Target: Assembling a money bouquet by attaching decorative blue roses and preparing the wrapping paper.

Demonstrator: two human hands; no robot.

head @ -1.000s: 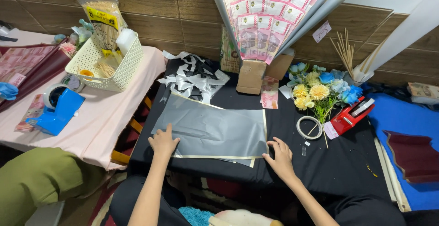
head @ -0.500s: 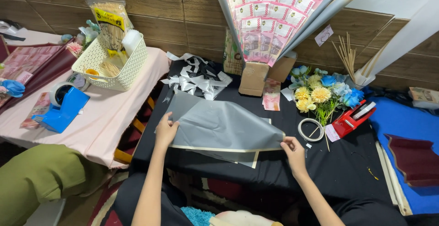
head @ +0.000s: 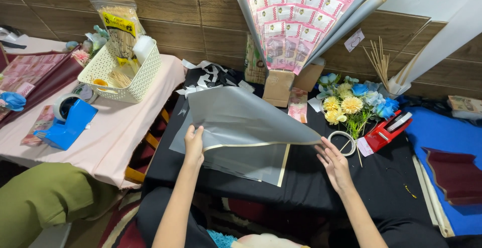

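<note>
Grey sheet (head: 241, 127) with cream border lifted and curling, left hand (head: 194, 145) pinching its edge, right hand (head: 334, 162) fingers spread at its corner, lower sheets half hidden.

Top grey translucent wrapping sheet with a gold edge (head: 241, 122), flat on the black table (head: 311, 188) a second ago, now lifted and folding toward upper centre. Left hand (head: 194, 145) went from pressing flat to pinching its left edge, raised. Right hand (head: 334, 161) shifted right, fingers under the lifted right corner.
</note>
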